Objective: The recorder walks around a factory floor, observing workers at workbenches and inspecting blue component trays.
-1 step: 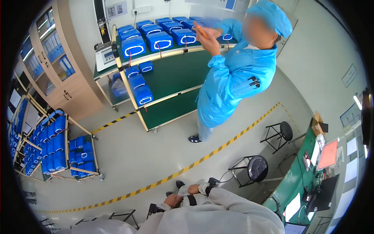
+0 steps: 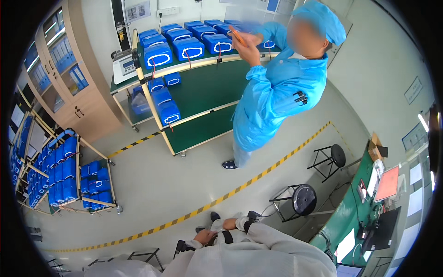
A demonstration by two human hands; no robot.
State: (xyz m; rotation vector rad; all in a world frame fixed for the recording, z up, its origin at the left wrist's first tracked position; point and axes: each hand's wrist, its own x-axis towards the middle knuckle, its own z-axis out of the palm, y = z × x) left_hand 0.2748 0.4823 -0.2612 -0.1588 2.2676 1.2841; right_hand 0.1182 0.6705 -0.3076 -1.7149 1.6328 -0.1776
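1. Nearest in, the left hand (image 2: 204, 237) and right hand (image 2: 230, 224) sit together at the white coat's (image 2: 258, 251) front, touching a black strap (image 2: 226, 237); whether either grip is closed on it, I cannot tell.
2. Judgement: steady the strap with one hand, work it with the other.
3. Beyond the strap, two black stools (image 2: 304, 199).
4. Farther beyond, a green shelf cart (image 2: 207, 87) carries blue packs (image 2: 158, 56), a person in blue (image 2: 277, 99) beside it.
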